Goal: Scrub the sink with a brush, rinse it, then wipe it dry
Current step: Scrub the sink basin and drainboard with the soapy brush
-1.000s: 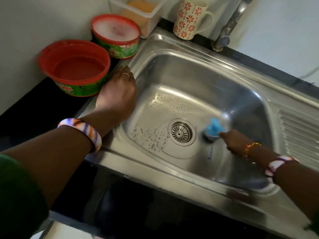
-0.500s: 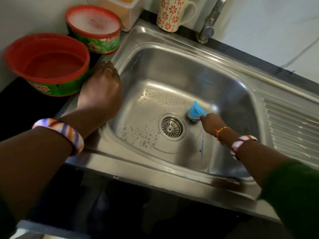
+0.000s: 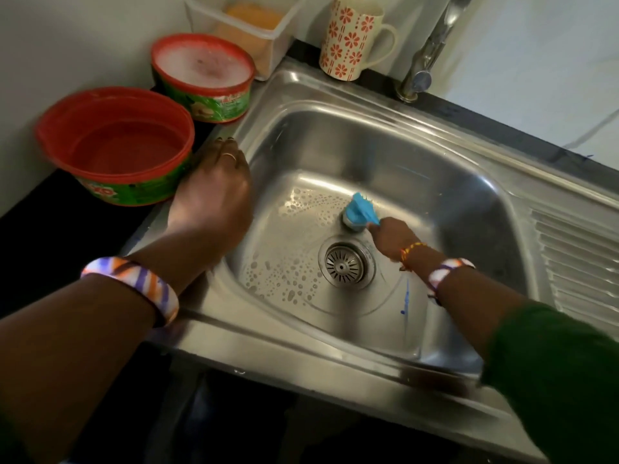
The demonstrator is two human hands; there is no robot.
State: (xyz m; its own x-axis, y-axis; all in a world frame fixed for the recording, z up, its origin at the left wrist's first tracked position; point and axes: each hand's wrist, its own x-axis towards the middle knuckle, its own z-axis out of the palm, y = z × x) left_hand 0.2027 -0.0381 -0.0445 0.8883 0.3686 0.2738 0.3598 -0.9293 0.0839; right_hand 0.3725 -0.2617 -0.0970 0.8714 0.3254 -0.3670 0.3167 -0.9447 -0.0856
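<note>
A stainless steel sink point(image 3: 435, 182) fills the middle of the view, with soapy bubbles across its floor left of the round drain point(image 3: 345, 264). My right hand point(image 3: 393, 241) grips the blue handle of a brush point(image 3: 358, 212) whose head presses on the sink floor just behind the drain. My left hand point(image 3: 211, 199) rests on the sink's left rim, fingers curved down over the edge, holding nothing.
A red tub of water point(image 3: 117, 145) and a second tub of soapy foam point(image 3: 204, 75) stand on the black counter at the left. Behind the sink are a clear box with a sponge point(image 3: 248, 21), a flowered mug point(image 3: 351, 38) and the tap point(image 3: 425, 61). A ribbed drainboard point(image 3: 576, 262) lies right.
My right hand has swept the brush from the right of the drain round to just behind it. The left hand stays on the rim. The camera has shifted.
</note>
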